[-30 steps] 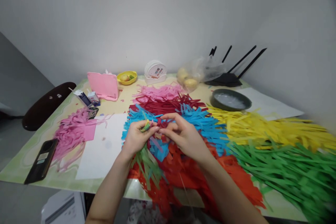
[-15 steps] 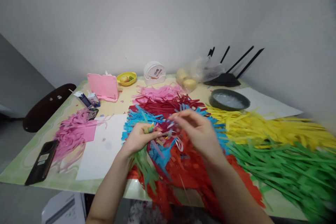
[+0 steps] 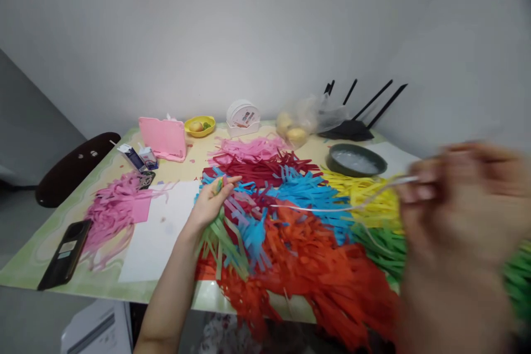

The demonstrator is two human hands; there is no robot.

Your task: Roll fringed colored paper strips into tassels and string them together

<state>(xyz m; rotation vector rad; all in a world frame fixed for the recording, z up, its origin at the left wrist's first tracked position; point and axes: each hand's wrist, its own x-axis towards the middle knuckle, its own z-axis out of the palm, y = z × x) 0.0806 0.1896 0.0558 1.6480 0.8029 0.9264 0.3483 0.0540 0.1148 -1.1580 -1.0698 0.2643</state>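
Observation:
My left hand (image 3: pixel 211 200) is closed on a tissue paper tassel at the left of the fringe pile. Pale green strips (image 3: pixel 226 246) hang below that hand, and a bit of yellow and green shows at its fingers. At the far right, close to the camera, my right hand (image 3: pixel 460 204) is smeared by motion, its fingers pinched on the end of a white string (image 3: pixel 319 209). The string runs taut leftward over blue fringe (image 3: pixel 309 191); where its other end is fixed I cannot make out. Red fringe (image 3: pixel 315 254) lies between the hands, spilling over the table edge.
Yellow fringe (image 3: pixel 360 193) and green fringe (image 3: pixel 381 251) lie at right, pink fringe (image 3: pixel 114 207) at left beside white paper (image 3: pixel 161 232) and a phone (image 3: pixel 64 254). A dark round dish (image 3: pixel 357 160), bagged fruit (image 3: pixel 296 134) and a pink tablet case (image 3: pixel 163 138) stand farther back.
My right hand has swung far right and toward the camera, drawing the white string out from near my left hand. My left hand has shifted slightly up and still grips the tassel.

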